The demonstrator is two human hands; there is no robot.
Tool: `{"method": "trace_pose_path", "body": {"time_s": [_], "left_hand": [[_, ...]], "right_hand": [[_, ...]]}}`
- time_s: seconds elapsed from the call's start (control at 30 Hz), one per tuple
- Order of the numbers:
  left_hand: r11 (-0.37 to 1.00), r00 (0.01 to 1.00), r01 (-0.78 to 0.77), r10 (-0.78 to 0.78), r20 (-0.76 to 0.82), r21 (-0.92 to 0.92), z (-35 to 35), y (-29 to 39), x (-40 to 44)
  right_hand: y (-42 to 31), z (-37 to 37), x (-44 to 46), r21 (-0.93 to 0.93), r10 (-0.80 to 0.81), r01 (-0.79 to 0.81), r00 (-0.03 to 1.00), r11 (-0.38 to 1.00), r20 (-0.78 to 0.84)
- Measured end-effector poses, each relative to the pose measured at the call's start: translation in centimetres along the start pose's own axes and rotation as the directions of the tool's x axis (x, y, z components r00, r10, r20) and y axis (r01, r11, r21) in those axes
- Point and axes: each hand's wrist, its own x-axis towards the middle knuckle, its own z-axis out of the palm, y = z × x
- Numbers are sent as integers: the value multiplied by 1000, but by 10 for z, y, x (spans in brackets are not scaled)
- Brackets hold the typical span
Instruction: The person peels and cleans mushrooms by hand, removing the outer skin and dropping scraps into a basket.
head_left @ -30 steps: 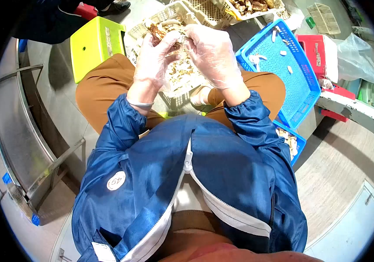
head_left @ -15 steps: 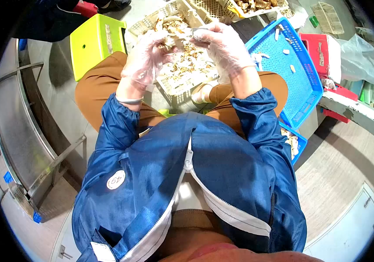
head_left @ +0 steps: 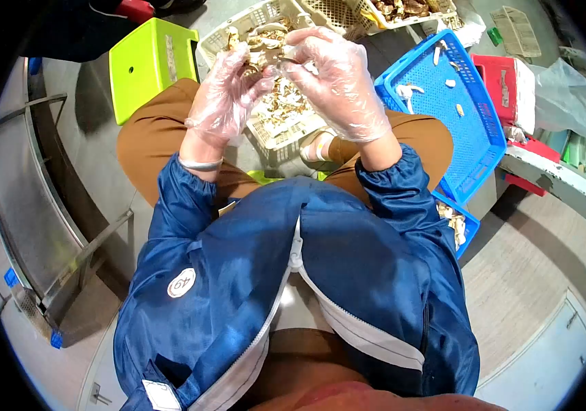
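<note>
Here, just right of a green stool (head_left: 144,72), pinching what looks like a mushroom piece (head_left: 250,68) in the gloved left hand (head_left: 223,96), nearer that hand than the other, with long axis too hidden to tell; over a cream basket (head_left: 276,142), bending the right hand (head_left: 339,89) close by, with grip unclear, near a blue crate (head_left: 454,140).

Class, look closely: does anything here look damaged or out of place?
Yes: at the right, the white ledge looks damaged. Dark patches break its pale surface, as though paint has chipped away.
</note>
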Motion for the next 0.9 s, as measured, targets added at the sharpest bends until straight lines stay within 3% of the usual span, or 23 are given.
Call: {"method": "trace_pose_path", "body": {"time_s": [0.03,0.3,0.4,0.47,0.5,0.6,0.63,0.7,0.77,0.83,0.87,0.9], "left_hand": [[1000,1000,2,-2,2,-6,3,-2,-1],[996,999,52,-52,-4,-68,-2,-6,1],[997,998,63,-62,6,-44,-4,-5,0],[998,999,48,-47,26,-27,-4,-3,0],[999,999,33,-31,41,-25,-1,-2,-1],[995,997,60,-56,47,-83,-6,-2,1],[990,994,87,-79,76,-108,-4,0,0],[983,986,122,-103,135,-140,0,2,-1],[999,995,33,-31,94,-25,-3,0,1],[986,991,-107,95,95,126,8,-4,0],[946,980,-190,199,-10,263,21,-5,-3],[915,971,-228,238,13,333,24,-7,-2]], "right_hand": [[-4,1,1,78,-10,12,1000,997,-26],[2,10,1,37,-39,41,997,998,-73],[2,10,0,154,39,-24,995,988,-96],[2,4,-5,360,387,-399,916,844,107],[16,9,-11,551,474,-471,868,689,149],[46,6,-15,438,562,-555,817,708,128],[50,8,-16,201,516,-501,856,842,-27],[49,4,-18,102,377,-370,923,924,-71],[30,-4,-11,30,193,-191,977,981,-93],[10,-11,-4,-13,150,-151,988,988,-24],[6,-11,-2,-36,128,-127,992,991,11],[7,-9,0,-10,40,-40,999,999,-10]]}}
